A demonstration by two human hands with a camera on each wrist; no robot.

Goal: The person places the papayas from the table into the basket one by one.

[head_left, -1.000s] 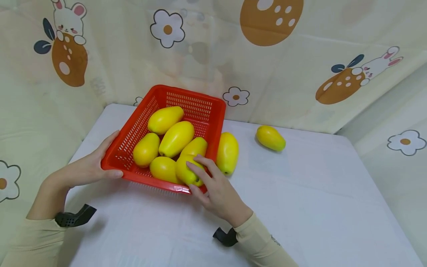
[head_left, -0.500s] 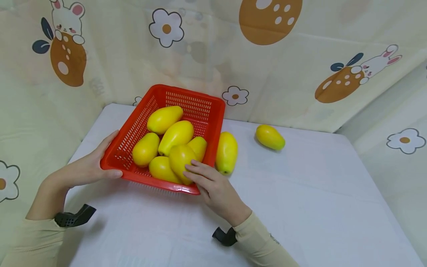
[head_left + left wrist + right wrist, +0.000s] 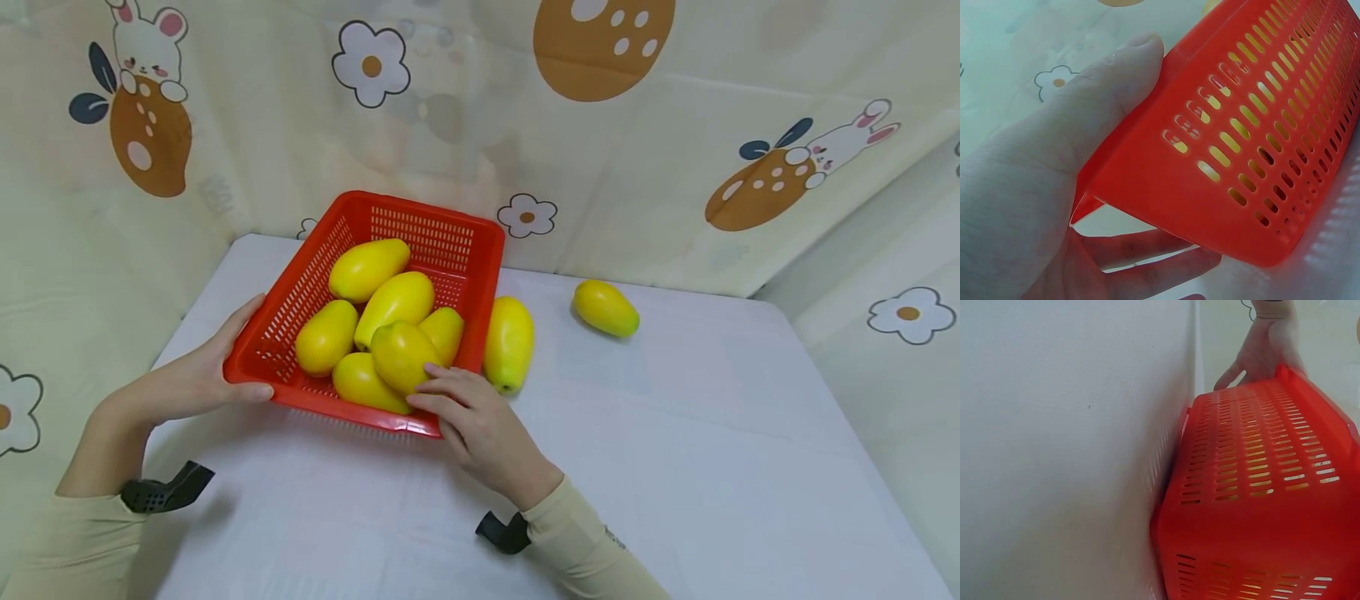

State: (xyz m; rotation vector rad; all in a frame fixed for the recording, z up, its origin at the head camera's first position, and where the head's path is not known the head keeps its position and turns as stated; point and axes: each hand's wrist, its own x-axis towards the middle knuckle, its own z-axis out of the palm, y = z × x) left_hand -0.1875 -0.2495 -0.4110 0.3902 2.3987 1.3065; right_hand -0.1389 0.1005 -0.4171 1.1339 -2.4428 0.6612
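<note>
A red plastic basket with slotted walls holds several yellow mangoes, one of them a mango near the back. My left hand grips the basket's front left corner; in the left wrist view the thumb lies along the rim and the fingers reach beneath it. My right hand is over the front right corner. Its fingertips touch the side of a mango that lies on top of others; the thumb is hidden. The right wrist view shows the basket's outer walls but not the right fingers.
Right of the basket, a long mango lies close against its wall. Farther right, another mango sits near the back of the white table. A patterned curtain hangs behind the table.
The mango under the right hand has shifted left and away, turning as it settled onto the others. The right fingers have slid from its top to its near right side. The left hand stays put.
</note>
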